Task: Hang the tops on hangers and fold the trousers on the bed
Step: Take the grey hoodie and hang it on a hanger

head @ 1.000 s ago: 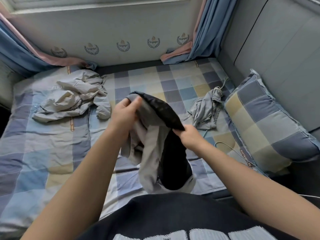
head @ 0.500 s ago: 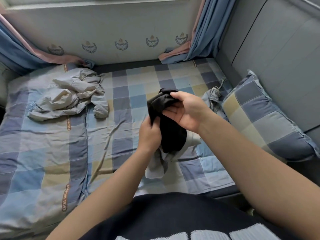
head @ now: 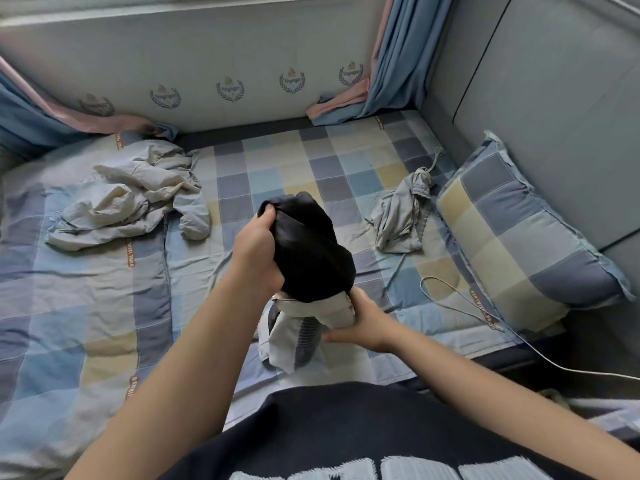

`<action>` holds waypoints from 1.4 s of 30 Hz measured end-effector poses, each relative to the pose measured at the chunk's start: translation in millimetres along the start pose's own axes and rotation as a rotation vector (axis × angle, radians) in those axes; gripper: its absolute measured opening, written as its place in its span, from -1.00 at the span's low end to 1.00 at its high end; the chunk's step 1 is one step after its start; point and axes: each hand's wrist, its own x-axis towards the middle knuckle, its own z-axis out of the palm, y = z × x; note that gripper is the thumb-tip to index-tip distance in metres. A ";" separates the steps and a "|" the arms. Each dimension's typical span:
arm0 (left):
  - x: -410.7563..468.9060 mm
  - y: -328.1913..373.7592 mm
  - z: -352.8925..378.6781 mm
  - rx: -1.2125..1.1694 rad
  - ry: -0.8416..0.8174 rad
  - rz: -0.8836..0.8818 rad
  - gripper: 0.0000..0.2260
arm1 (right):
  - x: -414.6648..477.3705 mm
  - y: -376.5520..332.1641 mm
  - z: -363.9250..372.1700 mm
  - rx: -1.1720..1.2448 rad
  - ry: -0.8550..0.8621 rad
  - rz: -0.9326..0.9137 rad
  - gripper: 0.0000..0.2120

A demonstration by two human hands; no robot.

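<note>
Now your left hand (head: pixel 256 252) clenches the far, upper end of the black garment (head: pixel 311 251); your right hand (head: pixel 360 322) grips its pale near end.

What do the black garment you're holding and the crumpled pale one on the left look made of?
The black garment: smooth, thin fabric with a faint sheen, likely synthetic; it bunches softly in the left hand, pale lining showing at the right hand. The crumpled pale garment: matt, thin woven cloth, perhaps cotton; it holds many sharp creases.
</note>
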 end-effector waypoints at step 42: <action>13.3 4.8 -36.6 0.972 -0.158 0.735 -0.84 | 2.6 -114.7 -111.2 0.460 0.496 -0.068 -0.21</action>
